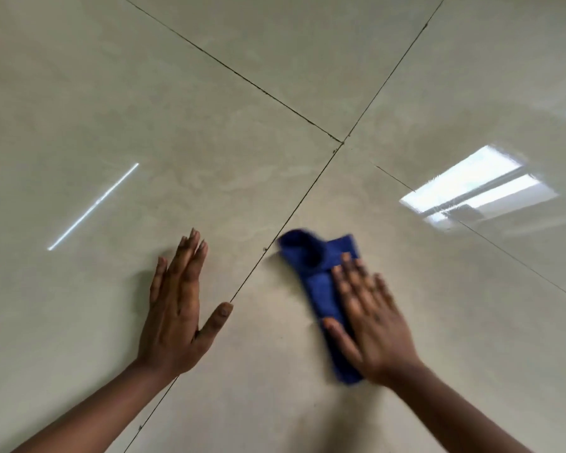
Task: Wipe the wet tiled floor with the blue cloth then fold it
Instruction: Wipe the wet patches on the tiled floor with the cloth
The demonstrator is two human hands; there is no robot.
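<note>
A blue cloth [317, 276], bunched into a long strip, lies on the glossy beige tiled floor [242, 158] right of a dark grout line. My right hand [370, 318] lies flat on the cloth's right side, fingers spread, and it looks blurred with motion. The cloth's far end is rumpled and pokes out past the fingertips. My left hand [180, 305] rests flat on the bare tile left of the grout line, fingers together and thumb out, holding nothing.
Dark grout lines [342, 142] cross in the middle of the floor. A bright window reflection [477, 188] shines on the tile at the right, and a thin light streak [92, 207] at the left. A faint wet sheen arcs across the right tiles.
</note>
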